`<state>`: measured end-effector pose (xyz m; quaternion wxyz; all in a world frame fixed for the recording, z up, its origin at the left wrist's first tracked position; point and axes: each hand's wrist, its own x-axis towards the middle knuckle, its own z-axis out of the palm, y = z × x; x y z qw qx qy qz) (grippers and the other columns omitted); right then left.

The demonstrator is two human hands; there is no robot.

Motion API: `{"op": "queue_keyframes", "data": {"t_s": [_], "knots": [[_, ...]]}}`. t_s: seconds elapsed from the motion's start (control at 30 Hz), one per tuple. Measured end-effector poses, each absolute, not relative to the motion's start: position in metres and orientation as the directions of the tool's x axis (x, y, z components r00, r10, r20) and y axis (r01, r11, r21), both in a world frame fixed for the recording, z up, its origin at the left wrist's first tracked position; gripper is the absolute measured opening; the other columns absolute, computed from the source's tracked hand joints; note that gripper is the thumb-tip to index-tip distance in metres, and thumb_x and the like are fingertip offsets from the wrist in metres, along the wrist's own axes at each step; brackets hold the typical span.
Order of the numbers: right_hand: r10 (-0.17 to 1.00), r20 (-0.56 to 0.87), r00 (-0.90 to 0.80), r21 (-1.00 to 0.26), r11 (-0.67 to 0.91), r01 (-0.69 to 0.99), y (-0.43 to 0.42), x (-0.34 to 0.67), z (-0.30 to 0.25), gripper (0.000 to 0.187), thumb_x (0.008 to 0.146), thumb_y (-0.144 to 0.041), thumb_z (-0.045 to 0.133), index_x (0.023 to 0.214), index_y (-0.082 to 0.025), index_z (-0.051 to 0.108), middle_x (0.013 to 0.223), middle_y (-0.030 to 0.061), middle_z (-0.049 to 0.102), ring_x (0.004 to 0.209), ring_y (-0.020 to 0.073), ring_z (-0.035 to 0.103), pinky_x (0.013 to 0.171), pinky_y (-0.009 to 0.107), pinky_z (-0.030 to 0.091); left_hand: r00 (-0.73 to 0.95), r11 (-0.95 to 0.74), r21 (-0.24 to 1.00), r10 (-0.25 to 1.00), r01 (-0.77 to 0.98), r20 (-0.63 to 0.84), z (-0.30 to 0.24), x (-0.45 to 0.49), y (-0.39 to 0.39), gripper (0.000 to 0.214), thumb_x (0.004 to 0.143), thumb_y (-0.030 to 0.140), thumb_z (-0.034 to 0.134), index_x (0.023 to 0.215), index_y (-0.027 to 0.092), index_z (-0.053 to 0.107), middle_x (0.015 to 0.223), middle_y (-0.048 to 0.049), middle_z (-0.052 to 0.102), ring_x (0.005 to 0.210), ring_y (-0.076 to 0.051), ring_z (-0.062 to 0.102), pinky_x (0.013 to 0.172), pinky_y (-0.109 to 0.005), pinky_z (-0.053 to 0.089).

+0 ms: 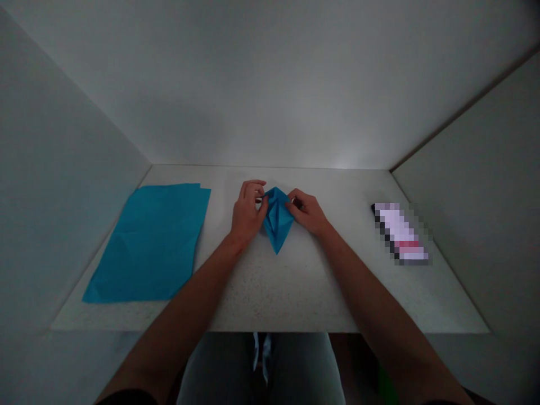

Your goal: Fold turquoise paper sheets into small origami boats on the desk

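A piece of folded blue paper [278,219], shaped like a diamond with creases down its middle, is held between my two hands over the table. My left hand [250,209] pinches its left corner between thumb and fingers. On the opposite side, my right hand [307,210] grips the right corner with thumb and forefinger. The paper's lower point faces toward me. Parts of both side corners are hidden behind my fingers.
Flat blue paper sheets [152,242] lie at the left of the white table [278,304], near my left forearm. A phone [400,233], blurred by pixels, rests at the right. Walls close in the back and both sides.
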<state>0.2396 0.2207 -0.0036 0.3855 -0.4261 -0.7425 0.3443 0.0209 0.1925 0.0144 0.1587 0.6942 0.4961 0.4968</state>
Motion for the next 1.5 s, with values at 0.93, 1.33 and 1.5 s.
{"op": "queue_keyframes", "data": {"t_s": [0.93,1.33,1.5], "knots": [[0.897,0.277,-0.345,-0.895,0.371,0.247,0.219,0.238,-0.001,0.023,0.087,-0.037,0.071,0.102,-0.027,0.057,0.081,-0.0028,0.064,0.064,0.0130,0.051,0.058,0.027,0.039,-0.149,-0.284,0.930,0.935,0.233,0.323,0.005,0.020,0.207,0.037,0.106,0.056,0.056,0.089,0.024,0.058,0.081,-0.0003,0.063,0.076,-0.016,0.061,0.069,-0.028,0.053],[0.952,0.279,-0.127,-0.953,0.290,0.083,0.222,0.229,-0.009,0.033,0.091,-0.043,0.068,0.114,-0.031,0.048,0.113,0.0018,0.056,0.084,0.0153,0.058,0.065,0.027,0.048,0.051,-0.397,0.815,0.908,0.422,0.416,0.008,0.021,0.194,0.046,0.091,0.043,0.080,0.127,0.024,0.058,0.111,-0.0047,0.074,0.088,-0.016,0.071,0.081,-0.032,0.059],[0.955,0.266,-0.133,-0.958,0.278,0.076,0.226,0.233,-0.012,0.028,0.093,-0.045,0.069,0.112,-0.029,0.055,0.104,0.0020,0.060,0.082,0.0169,0.058,0.065,0.029,0.049,0.096,-0.383,0.782,0.916,0.492,0.389,0.006,0.020,0.198,0.015,0.098,0.037,0.071,0.100,0.022,0.068,0.093,-0.0023,0.072,0.078,-0.016,0.068,0.077,-0.031,0.057]]}}
